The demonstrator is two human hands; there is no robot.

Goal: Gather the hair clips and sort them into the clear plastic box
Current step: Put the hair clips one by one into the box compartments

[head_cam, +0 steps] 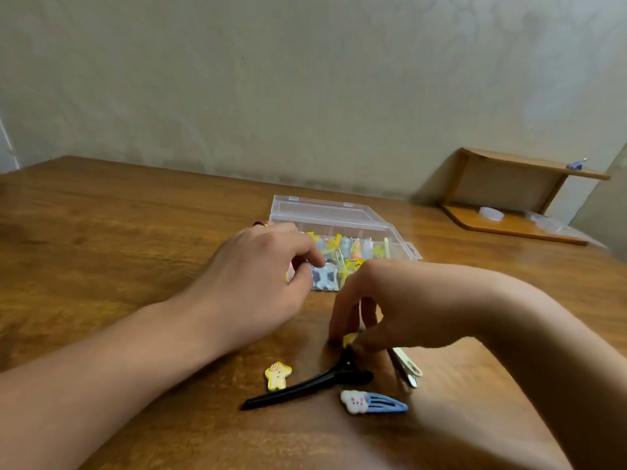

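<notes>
At 6 o'clock from the clear plastic box (342, 215), right hand (400, 307) pinches a yellow clip (349, 339); lift it straight, clearing the black clip (305, 385), toward left hand (258, 279), fingers curled over the box, grasp indeterminate.

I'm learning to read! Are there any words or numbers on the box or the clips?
None can be read.
Clear plastic box: no label shows.
Yellow star-shaped clip, blue snap clip with a white cloud face, long black clip: shapes and a little face, no letters.
Clips inside the box: too blurred to tell.
</notes>
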